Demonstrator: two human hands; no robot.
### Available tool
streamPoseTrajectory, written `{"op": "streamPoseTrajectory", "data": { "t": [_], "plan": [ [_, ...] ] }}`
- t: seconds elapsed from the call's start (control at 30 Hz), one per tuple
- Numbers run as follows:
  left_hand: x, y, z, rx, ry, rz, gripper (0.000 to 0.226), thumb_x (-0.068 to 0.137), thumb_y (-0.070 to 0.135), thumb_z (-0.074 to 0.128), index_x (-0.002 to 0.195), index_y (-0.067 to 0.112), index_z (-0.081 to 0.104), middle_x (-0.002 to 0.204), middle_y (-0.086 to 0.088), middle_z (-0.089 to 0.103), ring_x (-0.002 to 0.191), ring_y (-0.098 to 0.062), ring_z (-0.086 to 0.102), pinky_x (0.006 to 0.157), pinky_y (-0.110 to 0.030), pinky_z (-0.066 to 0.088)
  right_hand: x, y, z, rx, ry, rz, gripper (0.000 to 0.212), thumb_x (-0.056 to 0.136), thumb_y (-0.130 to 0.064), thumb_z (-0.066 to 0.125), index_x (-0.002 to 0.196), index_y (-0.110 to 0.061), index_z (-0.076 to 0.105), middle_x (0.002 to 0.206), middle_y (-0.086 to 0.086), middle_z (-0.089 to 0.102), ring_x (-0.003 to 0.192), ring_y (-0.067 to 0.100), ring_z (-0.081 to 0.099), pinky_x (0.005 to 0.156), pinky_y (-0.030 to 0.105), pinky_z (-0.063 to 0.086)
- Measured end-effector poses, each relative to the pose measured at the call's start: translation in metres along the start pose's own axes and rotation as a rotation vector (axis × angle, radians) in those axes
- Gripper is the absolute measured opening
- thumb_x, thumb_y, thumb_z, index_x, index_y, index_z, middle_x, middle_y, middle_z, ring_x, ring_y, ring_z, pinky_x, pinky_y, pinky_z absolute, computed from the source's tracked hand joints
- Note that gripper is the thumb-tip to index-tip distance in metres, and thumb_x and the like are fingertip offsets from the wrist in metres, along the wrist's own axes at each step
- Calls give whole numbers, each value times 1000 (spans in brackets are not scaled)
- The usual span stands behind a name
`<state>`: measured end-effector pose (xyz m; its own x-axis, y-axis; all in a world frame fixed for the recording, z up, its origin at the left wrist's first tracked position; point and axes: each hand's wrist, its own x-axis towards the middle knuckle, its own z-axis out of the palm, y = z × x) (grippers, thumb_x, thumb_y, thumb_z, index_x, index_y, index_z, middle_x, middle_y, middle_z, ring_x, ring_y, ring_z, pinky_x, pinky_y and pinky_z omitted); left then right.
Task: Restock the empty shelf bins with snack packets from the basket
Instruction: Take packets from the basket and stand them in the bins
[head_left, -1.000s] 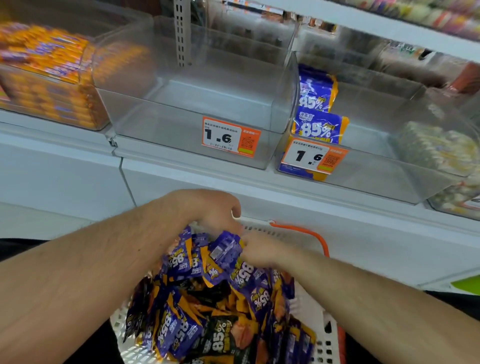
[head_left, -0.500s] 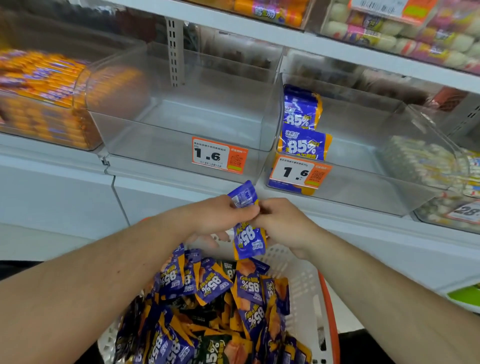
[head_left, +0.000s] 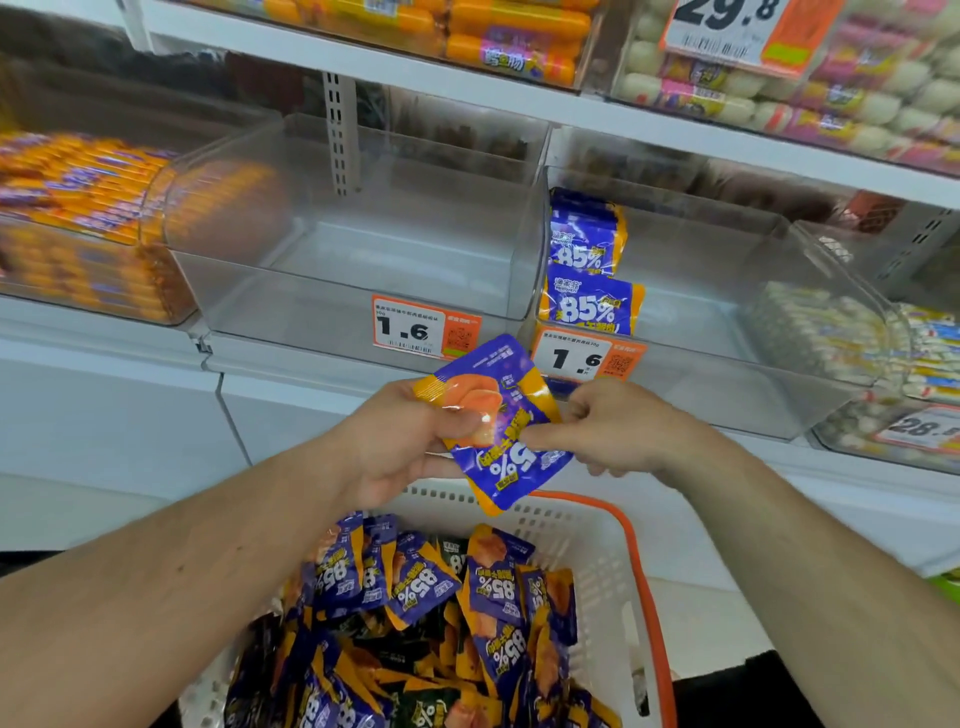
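- Two hands share one purple-and-orange snack packet, held upside down and tilted above the basket: the left hand grips its orange upper-left corner with thumb on the face and fingers curled behind, and the right hand pinches its right edge between thumb and forefinger, its other fingers loosely curled.
- Just below both hands sits the white basket with an orange handle, heaped with more packets of the same purple kind; a few dark ones lie mixed in among them.
- Directly above and beyond the left hand stands a clear shelf bin with nothing visible inside; an orange-and-white price tag reading 1.6 is fixed to its front wall.
- Above the right hand is a second clear bin holding two purple 85% packets stood along its left wall, one behind the other; its own 1.6 tag lies just beside the top of the held packet.
- Far left of the left hand, a bin of orange sausage sticks appears blurred.
- Far right of the right hand, a bin of pale wrapped snacks sits near a tag reading 28 and a cut-off digit.
- Higher up, the next shelf carries orange sausages and pale round sweets under a 29.8 tag.
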<state>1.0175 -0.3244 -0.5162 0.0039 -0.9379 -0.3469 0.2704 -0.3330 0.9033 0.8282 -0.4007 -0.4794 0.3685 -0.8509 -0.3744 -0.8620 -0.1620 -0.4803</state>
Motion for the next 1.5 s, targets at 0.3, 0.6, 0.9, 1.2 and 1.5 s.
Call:
{"op": "streamPoseTrajectory", "data": {
  "t": [0.3,0.6,0.9,1.2,1.5],
  "plan": [
    [2,7,17,-688,-73,165,21,79,11,59,93,-2,67,107,-18,69,94,-25,71,82,-34,59,-12,-4,1,714,-136,-113,26,82,-36,68,102,-19,66,97,5,73,83,16,69,84,39,53],
    [7,-2,16,-289,-23,49,29,72,19,67,101,20,68,101,0,74,91,-15,69,88,-36,53,4,-21,7,1371,211,-224,12,95,-7,57,100,-16,64,90,5,74,76,21,69,76,39,55],
    [11,-4,11,-147,36,-20,50,68,23,71,117,21,65,107,3,74,97,-16,68,91,-36,50,23,9,-86,641,979,-418,23,92,-2,61,92,-22,50,79,-8,63,65,-2,59,68,22,50],
    [15,-12,10,-78,58,-72,37,78,21,69,116,21,66,106,4,74,98,-16,69,91,-35,50,57,25,-62,242,648,-215,22,90,-17,69,75,-25,54,74,-10,60,71,12,57,63,22,41],
    [15,-15,6,112,23,-103,35,80,20,74,114,22,66,107,3,74,102,-17,68,88,-32,51,63,33,-56,73,719,26,29,80,-44,73,96,-25,58,99,1,66,101,26,61,87,40,50]
  ]
}}
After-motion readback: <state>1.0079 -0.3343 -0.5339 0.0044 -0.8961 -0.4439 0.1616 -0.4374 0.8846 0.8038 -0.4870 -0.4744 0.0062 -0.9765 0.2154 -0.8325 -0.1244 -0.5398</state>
